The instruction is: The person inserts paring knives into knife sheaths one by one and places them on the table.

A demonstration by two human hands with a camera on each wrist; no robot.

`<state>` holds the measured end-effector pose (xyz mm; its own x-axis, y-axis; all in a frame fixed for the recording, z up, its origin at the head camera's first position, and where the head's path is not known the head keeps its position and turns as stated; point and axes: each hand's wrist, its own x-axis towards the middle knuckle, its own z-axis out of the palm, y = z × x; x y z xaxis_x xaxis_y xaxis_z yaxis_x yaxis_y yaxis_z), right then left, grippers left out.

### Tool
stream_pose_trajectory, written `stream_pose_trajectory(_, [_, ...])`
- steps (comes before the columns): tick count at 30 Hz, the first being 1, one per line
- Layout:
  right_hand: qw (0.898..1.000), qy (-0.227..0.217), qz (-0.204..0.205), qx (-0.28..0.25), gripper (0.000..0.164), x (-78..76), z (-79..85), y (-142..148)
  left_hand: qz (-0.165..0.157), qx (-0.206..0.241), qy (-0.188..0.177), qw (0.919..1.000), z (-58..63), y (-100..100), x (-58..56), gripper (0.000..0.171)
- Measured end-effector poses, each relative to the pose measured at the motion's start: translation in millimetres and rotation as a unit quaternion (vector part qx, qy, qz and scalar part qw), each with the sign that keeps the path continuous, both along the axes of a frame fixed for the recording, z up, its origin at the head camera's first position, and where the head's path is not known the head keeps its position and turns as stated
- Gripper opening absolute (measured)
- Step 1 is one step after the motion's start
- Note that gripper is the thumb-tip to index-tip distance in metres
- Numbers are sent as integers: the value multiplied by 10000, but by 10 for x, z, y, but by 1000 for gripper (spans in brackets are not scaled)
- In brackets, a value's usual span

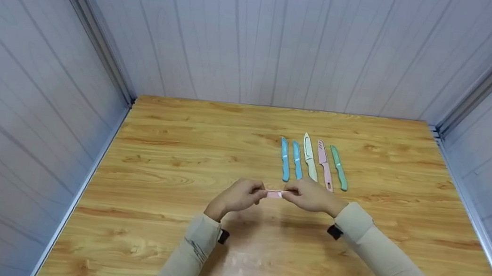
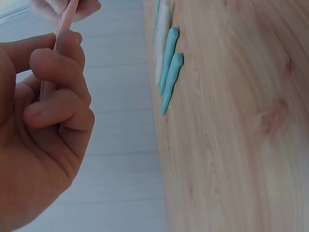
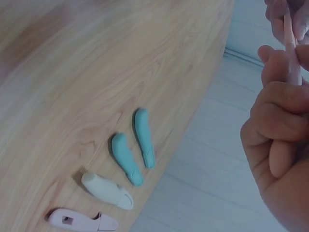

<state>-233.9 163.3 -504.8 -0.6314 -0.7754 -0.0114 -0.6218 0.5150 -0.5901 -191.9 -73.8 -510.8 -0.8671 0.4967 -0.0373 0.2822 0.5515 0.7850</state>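
Observation:
Between both hands, over the table's middle, is a slim pink knife [image 1: 273,194], level and mostly covered by fingers. My left hand [image 1: 238,195] pinches one end between thumb and curled fingers; the pink edge [image 2: 69,17] shows above them in the left wrist view. At the other end, my right hand [image 1: 312,195] grips it with fingers curled, a whitish patch showing beside its fingertips. Just beyond the right hand lie a blue knife [image 1: 285,159], a second blue knife [image 1: 297,160], a cream knife [image 1: 310,157], a pink knife with slots [image 1: 324,165] and a green knife [image 1: 339,168].
The knives lie side by side in a row on the wooden table [image 1: 168,147]. Pale panel walls [image 1: 259,40] enclose the table at the back and both sides. A small black device [image 1: 335,232] sits at the right wrist, another [image 1: 224,237] at the left.

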Motion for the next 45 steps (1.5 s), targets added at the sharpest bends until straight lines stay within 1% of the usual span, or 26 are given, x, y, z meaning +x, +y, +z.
stream_pose_trajectory(4, [9998,5,-178,-53,26,-39,0,71,118,0,19,9999,10,-84,-11,24])
stream_pose_trajectory(9, [9993,-31,-369,-77,25,-69,-1,170,187,23,78,9998,7,-181,-1,21])
stream_pose_trajectory(14, [9966,-144,-802,-92,24,-106,3,257,209,-9,202,9996,4,-265,1,21])
stream_pose_trajectory(16, [9949,-222,-979,-123,24,-132,2,302,230,10,187,9996,-1,-307,1,21])
stream_pose_trajectory(22, [9856,-686,-1534,-205,25,-270,-34,507,390,137,2,9991,-23,-451,-1,21])
stream_pose_trajectory(24, [9799,-875,-1782,-205,23,-327,-66,595,424,68,-27,9991,-26,-496,2,22])
stream_pose_trajectory(26, [9751,-953,-1991,-207,22,-381,-95,685,463,-21,-70,9989,-31,-538,6,22])
stream_pose_trajectory(29, [9685,-896,-2315,-206,22,-455,-141,809,505,-75,-148,9986,-50,-591,22,23])
stream_pose_trajectory(33, [9618,-635,-2654,-239,25,-546,-223,956,601,-100,-313,9977,-84,-653,55,24])
stream_pose_trajectory(40, [9505,152,-3096,-224,28,-679,-375,1152,653,-208,-301,9972,-131,-777,106,23])
stream_pose_trajectory(43, [9437,280,-3289,-206,29,-722,-428,1198,649,-225,-286,9972,-149,-824,118,23])
stream_pose_trajectory(45, [9382,183,-3449,-216,32,-748,-457,1217,677,-225,-302,9970,-159,-857,127,24])
